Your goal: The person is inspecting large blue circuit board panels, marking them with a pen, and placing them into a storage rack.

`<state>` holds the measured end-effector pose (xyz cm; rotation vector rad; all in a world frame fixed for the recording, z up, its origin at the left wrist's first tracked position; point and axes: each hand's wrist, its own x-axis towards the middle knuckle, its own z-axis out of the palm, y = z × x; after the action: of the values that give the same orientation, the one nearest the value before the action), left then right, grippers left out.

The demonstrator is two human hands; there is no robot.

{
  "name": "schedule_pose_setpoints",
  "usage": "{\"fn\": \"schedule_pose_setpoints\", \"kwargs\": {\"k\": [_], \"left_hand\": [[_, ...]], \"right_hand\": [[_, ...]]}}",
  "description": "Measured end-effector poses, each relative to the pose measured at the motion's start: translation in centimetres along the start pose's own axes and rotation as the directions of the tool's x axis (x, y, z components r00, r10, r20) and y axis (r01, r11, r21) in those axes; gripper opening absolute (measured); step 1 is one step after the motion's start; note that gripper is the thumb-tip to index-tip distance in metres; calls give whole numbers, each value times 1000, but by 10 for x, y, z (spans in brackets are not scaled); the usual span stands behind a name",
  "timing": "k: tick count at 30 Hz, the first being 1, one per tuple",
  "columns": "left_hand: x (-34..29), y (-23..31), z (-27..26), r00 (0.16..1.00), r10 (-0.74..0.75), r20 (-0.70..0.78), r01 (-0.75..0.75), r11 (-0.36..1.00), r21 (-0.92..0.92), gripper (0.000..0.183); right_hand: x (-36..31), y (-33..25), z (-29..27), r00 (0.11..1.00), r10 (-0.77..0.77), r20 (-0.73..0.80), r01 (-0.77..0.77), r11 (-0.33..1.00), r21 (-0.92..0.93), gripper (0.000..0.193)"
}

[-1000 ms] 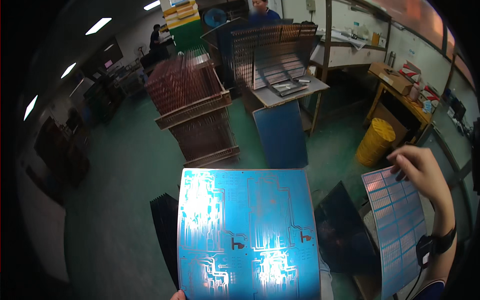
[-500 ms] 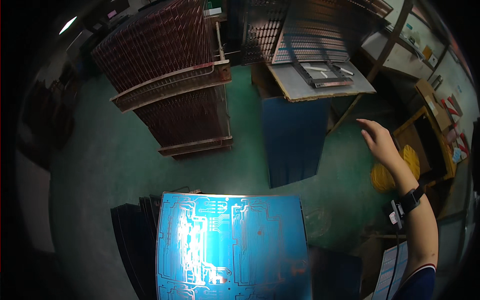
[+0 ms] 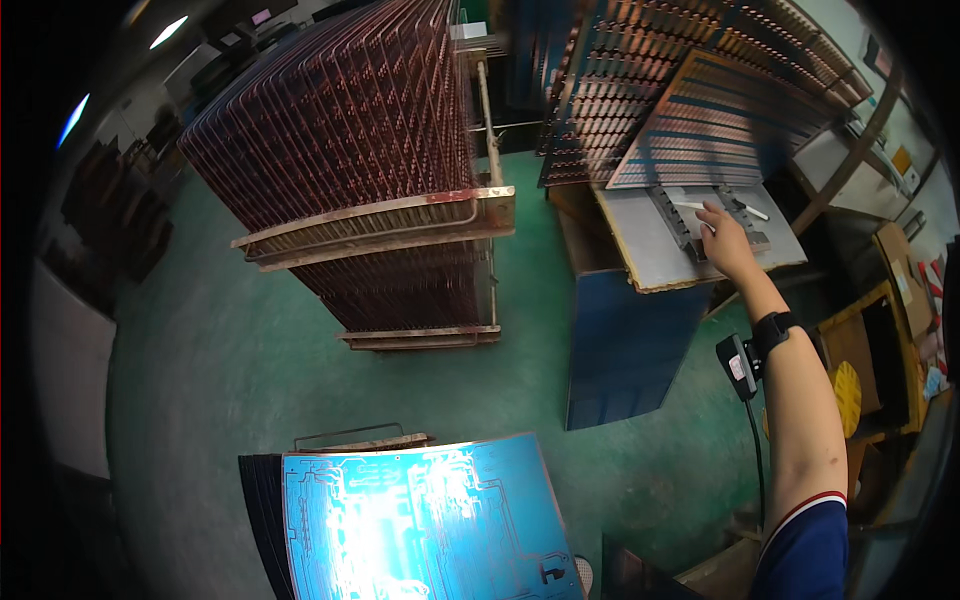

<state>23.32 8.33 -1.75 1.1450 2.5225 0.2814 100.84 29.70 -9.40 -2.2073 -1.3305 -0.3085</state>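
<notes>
Reaching farther since the earlier frame, the right hand (image 3: 722,240) landed open-fingered on the grey tray (image 3: 690,255), gripping nothing. Left hand stayed hidden; its grip cannot be told beneath the blue circuit panel (image 3: 420,525).

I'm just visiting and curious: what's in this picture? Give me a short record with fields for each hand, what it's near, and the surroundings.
right hand: right hand reaches out over the grey table, fingers by a white stick-like item; whether they touch it is unclear
left hand: not in view
near the body: shiny blue circuit panel, lower edge out of frame
wrist: black strap with a small device
racks: slotted copper-coloured racks holding thin panels
floor: green floor
</notes>
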Motion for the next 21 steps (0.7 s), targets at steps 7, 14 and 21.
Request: {"fn": "schedule_pose_setpoints", "kwargs": {"k": [7,14,21], "left_hand": [[-6,14,8,997,22,75,-27,997,65,36],[-3,9,24,985,128,115,-129,992,0,38],[35,-68,48,949,316,-1,-312,935,-171,38]], "right_hand": [[40,0,42,945,84,317,-10,973,-229,27],[38,33,37,993,-88,77,108,942,-316,30],[2,-9,-87,777,-388,-495,229,908,-352,28]]}}
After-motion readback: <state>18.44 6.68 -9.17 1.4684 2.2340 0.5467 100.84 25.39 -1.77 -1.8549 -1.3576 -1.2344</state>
